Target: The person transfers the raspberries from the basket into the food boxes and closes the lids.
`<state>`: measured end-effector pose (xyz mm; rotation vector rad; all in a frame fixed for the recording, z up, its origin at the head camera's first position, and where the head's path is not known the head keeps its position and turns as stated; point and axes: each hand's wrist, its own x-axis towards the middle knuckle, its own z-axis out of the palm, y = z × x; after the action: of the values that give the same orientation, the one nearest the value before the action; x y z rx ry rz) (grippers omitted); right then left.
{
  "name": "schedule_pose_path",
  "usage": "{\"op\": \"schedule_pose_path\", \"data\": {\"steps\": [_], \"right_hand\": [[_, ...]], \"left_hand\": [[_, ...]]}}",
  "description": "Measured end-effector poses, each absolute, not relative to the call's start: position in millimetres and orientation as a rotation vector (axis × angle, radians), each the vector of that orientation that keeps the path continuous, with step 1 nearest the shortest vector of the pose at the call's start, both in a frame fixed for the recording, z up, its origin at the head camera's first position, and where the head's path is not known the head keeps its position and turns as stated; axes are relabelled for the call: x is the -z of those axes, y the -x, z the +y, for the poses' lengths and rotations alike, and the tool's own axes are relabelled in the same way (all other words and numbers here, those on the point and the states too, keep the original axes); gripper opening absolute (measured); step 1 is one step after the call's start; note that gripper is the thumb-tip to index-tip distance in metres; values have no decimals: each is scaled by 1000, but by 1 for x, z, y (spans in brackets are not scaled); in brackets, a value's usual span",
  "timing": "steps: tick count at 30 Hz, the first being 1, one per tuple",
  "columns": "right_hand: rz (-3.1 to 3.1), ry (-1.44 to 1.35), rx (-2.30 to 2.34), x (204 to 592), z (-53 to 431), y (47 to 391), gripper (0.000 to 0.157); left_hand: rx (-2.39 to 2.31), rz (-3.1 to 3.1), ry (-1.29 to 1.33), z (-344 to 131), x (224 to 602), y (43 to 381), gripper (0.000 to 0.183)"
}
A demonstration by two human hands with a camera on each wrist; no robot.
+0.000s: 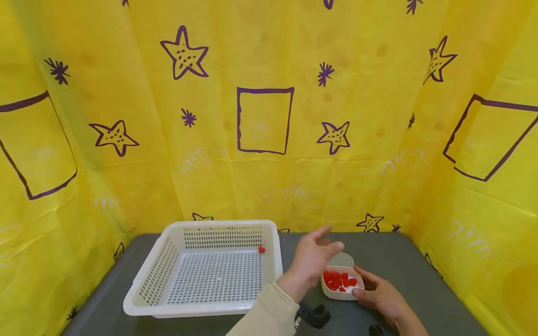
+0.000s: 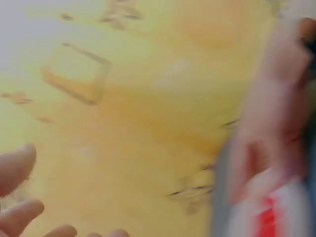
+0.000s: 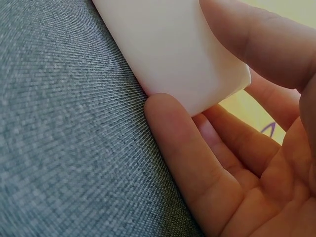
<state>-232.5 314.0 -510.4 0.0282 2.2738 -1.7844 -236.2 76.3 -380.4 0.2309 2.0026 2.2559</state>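
Observation:
A small cream-white box (image 1: 341,295) stands on the table with its grey-green lid (image 1: 342,259) raised at the back. Inside lie several small red pieces (image 1: 334,279), their exact kind too small to tell. My right hand (image 1: 380,296) grips the box's right side, thumb and fingers against the white wall (image 3: 173,54) in the right wrist view. Between basket and box, my left hand (image 1: 313,256) hovers with fingers extended and nothing visible in them; its fingers (image 2: 17,170) show at lower left in the left wrist view, where the right hand is blurred.
A white slotted plastic basket (image 1: 197,310) sits at the left of the dark grey table (image 1: 391,252); a single red piece (image 1: 261,249) lies at its back right corner. A yellow patterned curtain (image 1: 265,186) encloses the table's back and sides. Black straps (image 1: 315,317) circle the left wrist.

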Motion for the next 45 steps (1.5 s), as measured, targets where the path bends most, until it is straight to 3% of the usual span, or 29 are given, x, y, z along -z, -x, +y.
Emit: {"op": "schedule_pose_path", "data": {"steps": [4,7,15,21,25,31,45], "right_hand": [[2286,-72,1770,509,311,233,80],[2283,-94,1765,508,309,232,81],[2298,-115,1761,508,306,233,80],[2294,-121,1764,511,307,234,81],[2296,-128,1761,511,306,234,81],[2303,-162,1759,509,307,234,81],[2309,-176,1761,509,306,235,81]], "left_hand": [[-2138,2161,-341,27,347,262,78],[-2058,2240,-429,-13,345,286,86],[-1759,2220,-421,-91,400,329,50],[-1457,2409,-418,-100,433,343,43],[-1265,2504,-447,-101,442,348,49],[-1208,2502,-448,-102,454,358,57],[-861,2682,-464,-105,460,365,46]]}}
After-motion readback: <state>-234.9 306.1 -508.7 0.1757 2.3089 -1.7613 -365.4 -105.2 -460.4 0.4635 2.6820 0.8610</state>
